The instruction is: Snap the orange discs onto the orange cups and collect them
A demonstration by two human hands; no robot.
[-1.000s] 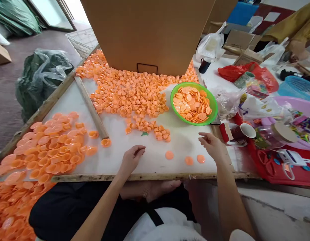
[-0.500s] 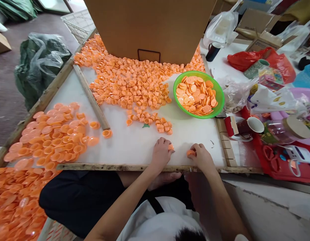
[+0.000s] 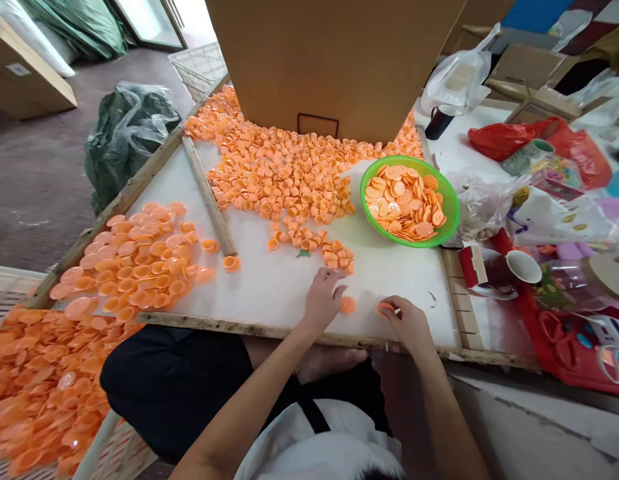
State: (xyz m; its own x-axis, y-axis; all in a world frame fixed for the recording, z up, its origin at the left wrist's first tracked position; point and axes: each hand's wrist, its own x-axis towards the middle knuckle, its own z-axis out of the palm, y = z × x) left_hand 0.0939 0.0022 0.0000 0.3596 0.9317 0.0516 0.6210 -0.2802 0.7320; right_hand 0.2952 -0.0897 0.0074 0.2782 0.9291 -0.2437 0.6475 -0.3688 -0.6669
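My left hand (image 3: 323, 297) is over the white tabletop, thumb apart from its outstretched fingers. Its fingertips are at the near edge of a small group of orange plastic cups (image 3: 334, 253); whether they touch one I cannot tell. Beside the thumb a round orange piece (image 3: 348, 305) lies on the table. My right hand (image 3: 408, 325) pinches an orange disc (image 3: 385, 308) between thumb and fingers just above the table. Behind it stands a green bowl (image 3: 457, 207) filled with flat orange discs (image 3: 404, 200).
A large heap of orange cups (image 3: 289, 170) spreads in front of a cardboard box (image 3: 339, 67). Left of a wooden strip (image 3: 209, 197) lie finished-looking lidded orange pieces (image 3: 144, 260). A wooden edge (image 3: 269, 331) borders the table. Mugs (image 3: 523, 268) and bags crowd the right side.
My left hand has let go of the round orange piece and reached toward the cups, its fingers opening. My right hand still holds a disc. The view has shifted left.
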